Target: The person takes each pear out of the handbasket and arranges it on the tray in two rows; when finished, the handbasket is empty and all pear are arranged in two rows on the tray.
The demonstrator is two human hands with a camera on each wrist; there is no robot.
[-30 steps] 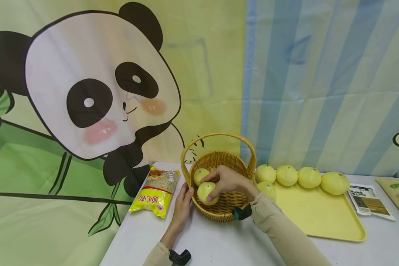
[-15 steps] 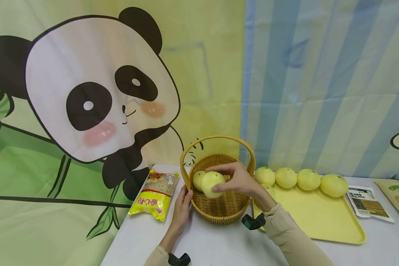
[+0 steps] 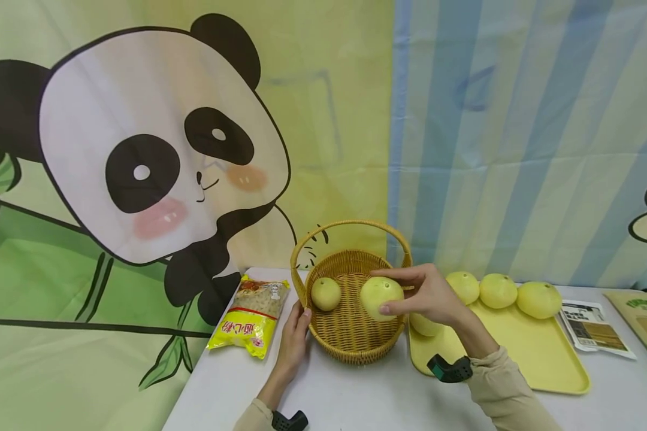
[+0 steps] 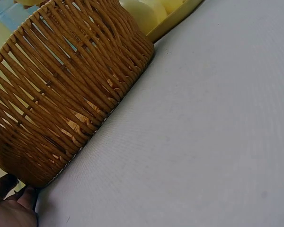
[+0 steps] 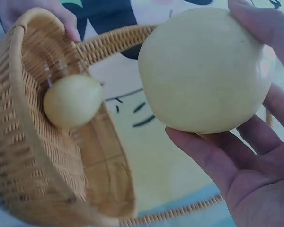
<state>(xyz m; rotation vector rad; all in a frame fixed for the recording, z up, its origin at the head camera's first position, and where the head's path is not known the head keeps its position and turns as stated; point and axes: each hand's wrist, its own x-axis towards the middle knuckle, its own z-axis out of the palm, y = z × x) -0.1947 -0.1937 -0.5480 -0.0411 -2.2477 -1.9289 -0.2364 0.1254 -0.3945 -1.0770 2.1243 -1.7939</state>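
My right hand (image 3: 428, 299) holds a round pale yellow pear (image 3: 381, 298) between thumb and fingers, over the right part of the wicker basket (image 3: 356, 353). The right wrist view shows the held pear (image 5: 206, 71) close up, with fingers beneath it and the thumb across its top. Another pear (image 3: 326, 294) lies inside the basket on its left side. My left hand (image 3: 293, 341) grips the basket's left side near the foot of the handle. In the left wrist view, its fingertips (image 4: 26, 197) show against the woven wall (image 4: 75, 90).
Right of the basket stands a yellow tray (image 3: 539, 359) with several pears (image 3: 498, 291) along its back edge. A yellow food packet (image 3: 250, 317) lies to the left. A white pouch (image 3: 595, 326) and a brown packet (image 3: 644, 317) lie right of the tray. The arched handle (image 3: 350, 222) rises over the basket.
My right hand has lifted the pear from beside the other one and carried it rightward across the basket. The left hand stays at the basket's side.
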